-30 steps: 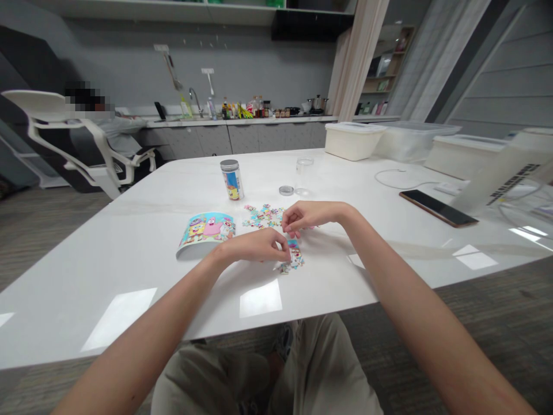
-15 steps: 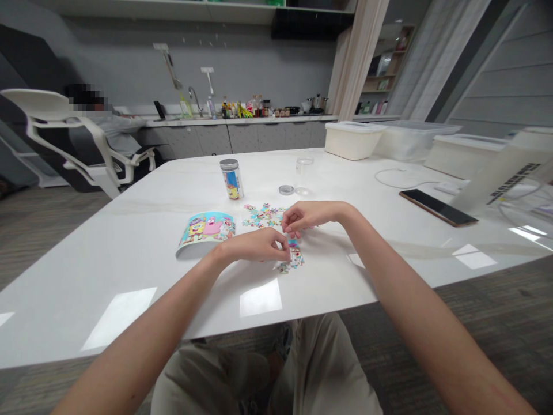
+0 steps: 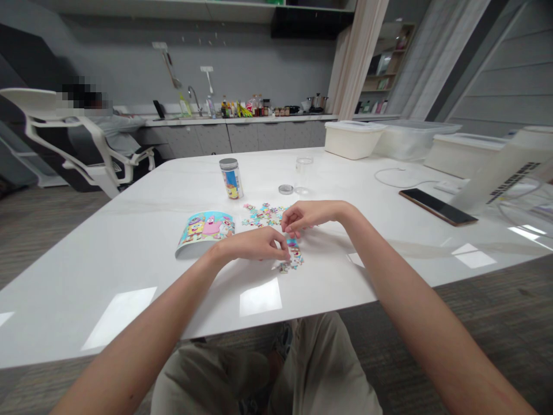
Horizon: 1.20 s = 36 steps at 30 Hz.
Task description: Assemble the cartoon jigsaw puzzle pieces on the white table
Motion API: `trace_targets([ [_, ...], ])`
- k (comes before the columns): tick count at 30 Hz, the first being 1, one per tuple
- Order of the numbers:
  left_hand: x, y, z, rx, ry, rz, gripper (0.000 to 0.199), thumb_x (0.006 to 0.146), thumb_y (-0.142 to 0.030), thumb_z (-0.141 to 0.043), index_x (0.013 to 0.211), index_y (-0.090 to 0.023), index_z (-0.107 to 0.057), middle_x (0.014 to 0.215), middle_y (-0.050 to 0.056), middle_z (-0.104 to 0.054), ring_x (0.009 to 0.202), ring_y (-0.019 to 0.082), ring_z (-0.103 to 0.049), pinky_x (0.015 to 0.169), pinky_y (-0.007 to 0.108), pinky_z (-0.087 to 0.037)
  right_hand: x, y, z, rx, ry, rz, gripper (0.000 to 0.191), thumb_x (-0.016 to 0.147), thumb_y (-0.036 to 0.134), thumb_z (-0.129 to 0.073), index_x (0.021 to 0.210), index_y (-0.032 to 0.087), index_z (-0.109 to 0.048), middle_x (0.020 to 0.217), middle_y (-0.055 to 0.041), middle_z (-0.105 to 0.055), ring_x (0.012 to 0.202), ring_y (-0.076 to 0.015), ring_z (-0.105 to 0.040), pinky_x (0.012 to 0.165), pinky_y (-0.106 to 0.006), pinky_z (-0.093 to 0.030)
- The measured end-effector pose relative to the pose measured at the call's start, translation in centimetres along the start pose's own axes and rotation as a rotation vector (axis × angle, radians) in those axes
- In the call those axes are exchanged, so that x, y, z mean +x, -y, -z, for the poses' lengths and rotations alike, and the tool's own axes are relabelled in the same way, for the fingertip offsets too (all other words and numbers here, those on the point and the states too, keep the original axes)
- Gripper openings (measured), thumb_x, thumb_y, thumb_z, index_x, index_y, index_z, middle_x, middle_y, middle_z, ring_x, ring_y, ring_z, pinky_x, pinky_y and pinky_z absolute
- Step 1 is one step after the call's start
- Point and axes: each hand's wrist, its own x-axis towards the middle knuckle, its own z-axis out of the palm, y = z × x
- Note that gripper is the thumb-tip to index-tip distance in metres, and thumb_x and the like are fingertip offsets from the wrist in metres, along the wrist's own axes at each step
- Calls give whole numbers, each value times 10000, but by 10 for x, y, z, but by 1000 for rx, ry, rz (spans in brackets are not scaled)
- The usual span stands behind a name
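Note:
Small colourful jigsaw pieces, some joined into a narrow strip (image 3: 295, 253), lie on the white table in front of me. My left hand (image 3: 263, 244) is at the strip's left side, thumb and fingertips closed together; anything between them is too small to make out. Just above the strip, my right hand (image 3: 305, 216) has its fingers curled in a pinch, and what they hold is hidden. Beyond my hands spreads a pile of loose jigsaw pieces (image 3: 261, 215). Left of it stands a curved picture sheet (image 3: 207, 227) printed with cartoon figures.
A lidded canister (image 3: 231, 180), a clear jar (image 3: 304, 176) and a round metal lid (image 3: 286, 189) stand behind the pieces. To the right are a phone (image 3: 437, 206), a cable and plastic bins (image 3: 352, 140). A person sits in a white chair (image 3: 97, 150) at far left.
Almost nothing differs. Both hands stay in the same place over the jigsaw pieces, with only a very slight shift of the whole view.

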Motion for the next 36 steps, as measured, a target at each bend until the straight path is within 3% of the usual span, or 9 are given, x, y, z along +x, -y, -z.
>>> trace_targets([
  [6,0,0,0,-4,-19,-2,270,796,-434,-603,852,-184,-687,629,-23,-585,522,89,-470,525,219,-380,0,3,0,-7,-6,-9,183,814,303,-613,931,162,-632,812,-46,-705,696,-131,-611,525,-233,-382],
  [14,-4,-11,-3,129,-81,-126,225,805,-387,-606,835,-192,-714,569,-49,-509,519,83,-393,557,227,-317,-2,5,0,-16,-40,5,160,804,283,-600,902,160,-630,781,-40,-692,673,-129,-596,513,-229,-366],
  [17,-4,-11,-4,150,-85,-152,206,787,-384,-638,840,-199,-710,586,-51,-513,530,86,-388,569,228,-313,-1,3,0,-50,-200,11,115,801,251,-569,840,157,-623,732,-31,-661,648,-125,-577,537,-237,-374],
  [20,-3,-9,-6,155,-102,-160,209,775,-391,-658,841,-197,-695,613,-46,-532,545,91,-402,582,228,-321,2,-3,3,-259,-444,-50,115,787,210,-551,820,156,-646,691,-23,-632,613,-123,-541,567,-252,-362],
  [23,-2,-8,-7,146,-109,-163,216,791,-401,-647,844,-195,-688,636,-39,-551,554,94,-416,594,230,-331,3,-9,6,-436,-559,-113,145,770,174,-549,830,153,-680,690,-29,-625,630,-132,-535,603,-260,-353],
  [36,-4,-11,-6,147,-86,-143,169,791,-356,-657,828,-193,-686,597,-52,-524,535,88,-421,585,223,-336,3,-10,5,-447,-502,-114,174,802,193,-540,871,151,-694,686,-23,-619,607,-129,-517,596,-245,-356],
])
